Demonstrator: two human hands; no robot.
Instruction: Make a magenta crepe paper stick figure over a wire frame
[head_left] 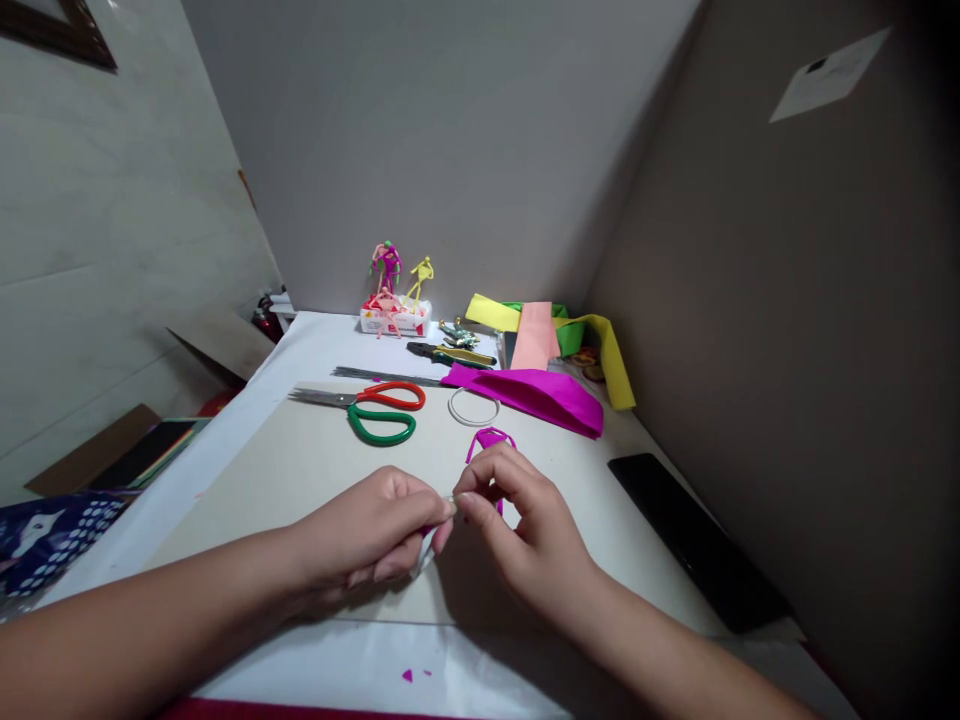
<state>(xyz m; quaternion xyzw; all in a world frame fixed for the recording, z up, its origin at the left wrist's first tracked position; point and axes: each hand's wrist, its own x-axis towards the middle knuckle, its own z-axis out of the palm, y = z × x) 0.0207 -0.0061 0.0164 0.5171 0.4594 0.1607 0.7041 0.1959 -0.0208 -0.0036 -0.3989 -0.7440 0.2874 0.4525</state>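
Left hand [367, 530]: nearly closed, fingertips pinching thin wire [452, 499] | right hand [525, 525]: likewise pinching, beside magenta wire loop [489, 438] | handling: light, probably pliable; grip near tip

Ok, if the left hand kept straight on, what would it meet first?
Most likely the right hand, whose fingertips nearly meet those of the left hand at a thin wire tip, though depth is unclear.

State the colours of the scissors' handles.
The scissors have one red handle and one green; best in the head view.
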